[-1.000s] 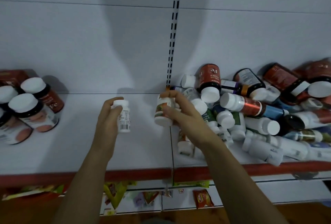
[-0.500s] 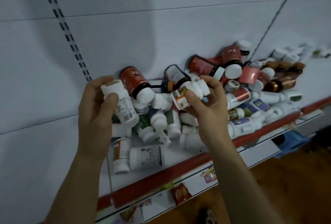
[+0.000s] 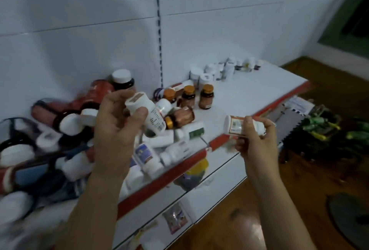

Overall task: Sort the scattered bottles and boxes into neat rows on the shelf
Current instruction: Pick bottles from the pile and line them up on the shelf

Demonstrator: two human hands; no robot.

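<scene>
My left hand (image 3: pixel 115 130) grips a white bottle with a barcode label (image 3: pixel 148 114), tilted, above the heap of scattered bottles (image 3: pixel 60 130) on the white shelf (image 3: pixel 249 94). My right hand (image 3: pixel 255 142) holds a small white bottle with an orange-edged label (image 3: pixel 237 125) lying sideways, out past the shelf's red front edge (image 3: pixel 179 168). Three amber bottles with gold caps (image 3: pixel 206 97) stand upright behind the heap. A row of small white bottles (image 3: pixel 223 69) stands at the far back of the shelf.
The shelf's right part beyond the amber bottles is bare white board. A lower shelf (image 3: pixel 209 185) with price tags and packets sits below. Brown floor (image 3: pixel 299 199) lies to the right, with a dark basket of green items (image 3: pixel 323 130) and a round grey base (image 3: pixel 351 215).
The view has swung right along the shelf, showing the standing rows and the floor. My right hand has carried its bottle right, off the heap and past the shelf's edge; my left still holds its bottle.
</scene>
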